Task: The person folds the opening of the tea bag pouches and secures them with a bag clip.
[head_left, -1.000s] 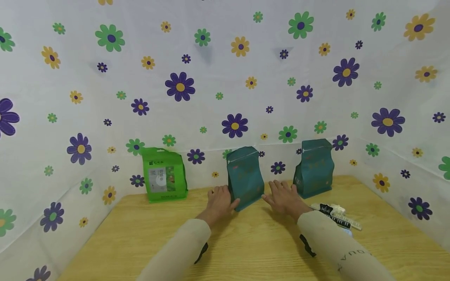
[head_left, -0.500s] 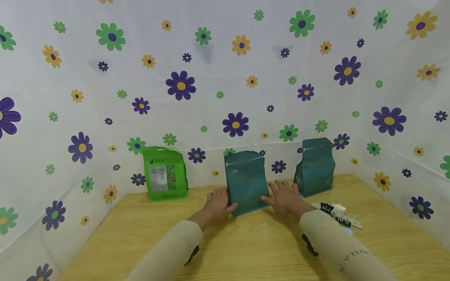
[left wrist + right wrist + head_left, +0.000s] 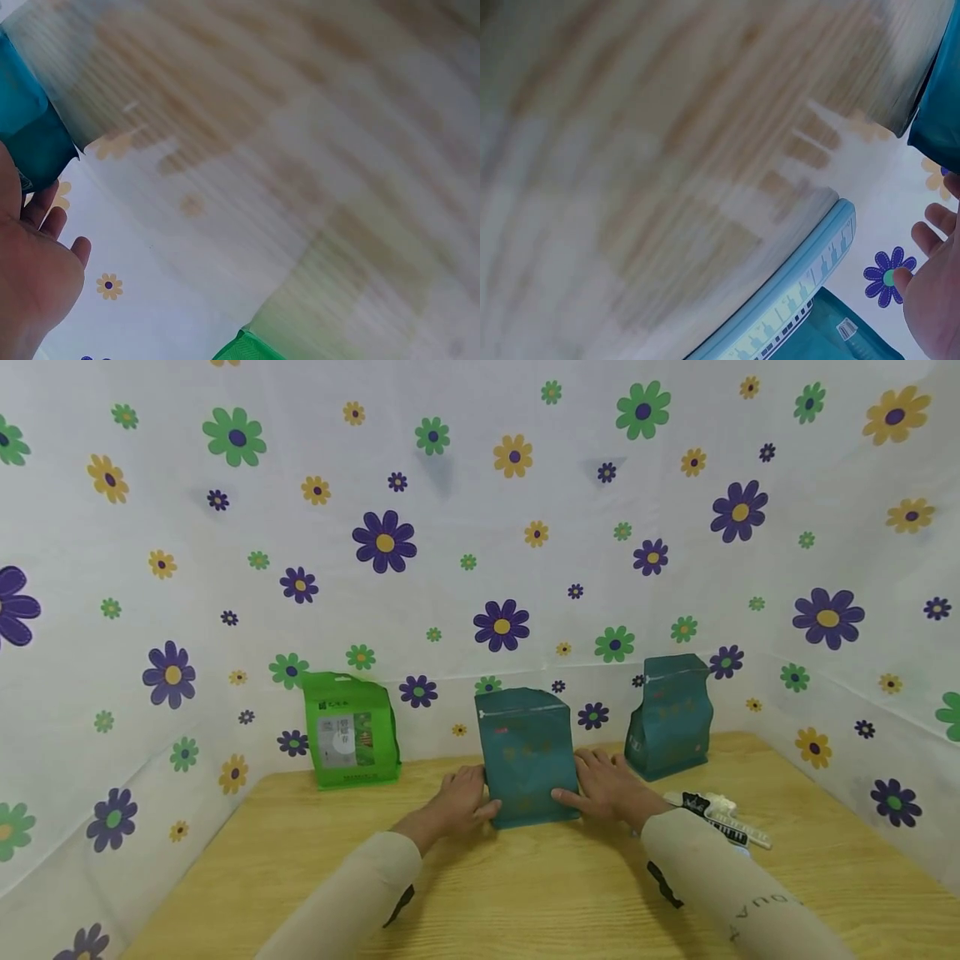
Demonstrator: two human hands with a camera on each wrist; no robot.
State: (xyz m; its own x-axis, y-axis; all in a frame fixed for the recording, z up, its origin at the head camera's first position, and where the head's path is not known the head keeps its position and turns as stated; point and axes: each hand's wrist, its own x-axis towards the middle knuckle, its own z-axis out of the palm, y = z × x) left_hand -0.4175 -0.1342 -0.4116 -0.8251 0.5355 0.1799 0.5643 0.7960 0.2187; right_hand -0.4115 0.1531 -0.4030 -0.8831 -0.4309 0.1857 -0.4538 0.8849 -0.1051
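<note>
A teal stand-up pouch (image 3: 528,760) stands upright on the wooden table, its front facing me. At its left side my left hand (image 3: 463,797) holds the lower edge, thumb at the front corner and fingers reaching behind. My right hand (image 3: 607,789) grips the opposite side, its thumb lying across the front. In the left wrist view the pouch (image 3: 34,120) shows above the left hand (image 3: 37,277), fingers bent toward its base. The right wrist view has the pouch (image 3: 941,112) at the upper right, over the right hand (image 3: 939,285).
A bright green tea pouch (image 3: 352,735) stands at the back left, a second teal pouch (image 3: 675,718) at the back right. Small black and white items (image 3: 723,818) lie beside my right forearm, with a light-blue strip (image 3: 795,292) among them. Flower-printed cloth (image 3: 465,485) encloses the table.
The middle teal pouch has turned from an angled stance to face me and come slightly nearer. My left hand has shifted a little toward me; the right thumb now lies over the pouch's front.
</note>
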